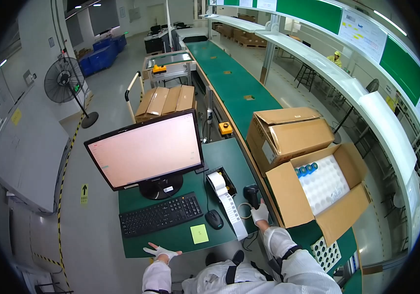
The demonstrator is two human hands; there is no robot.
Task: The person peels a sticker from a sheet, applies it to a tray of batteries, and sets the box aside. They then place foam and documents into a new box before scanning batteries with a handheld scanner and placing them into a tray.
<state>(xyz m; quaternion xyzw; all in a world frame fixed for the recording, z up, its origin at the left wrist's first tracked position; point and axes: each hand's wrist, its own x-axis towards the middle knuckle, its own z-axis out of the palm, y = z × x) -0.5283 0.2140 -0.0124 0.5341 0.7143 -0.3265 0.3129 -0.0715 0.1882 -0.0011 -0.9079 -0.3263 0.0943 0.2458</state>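
Right hand (260,213) fingers wrapped on black scanner (252,194), lower centre, tight between worktop (229,161) right edge and open carton (288,196). Left hand (161,252) fingers spread at the front edge, bare worktop around it.

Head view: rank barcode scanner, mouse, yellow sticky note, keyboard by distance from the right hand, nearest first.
From the right hand:
1. Barcode scanner, at the hand, just above it.
2. Mouse, to its left.
3. Yellow sticky note, further left, near the desk edge.
4. Keyboard, farthest left.
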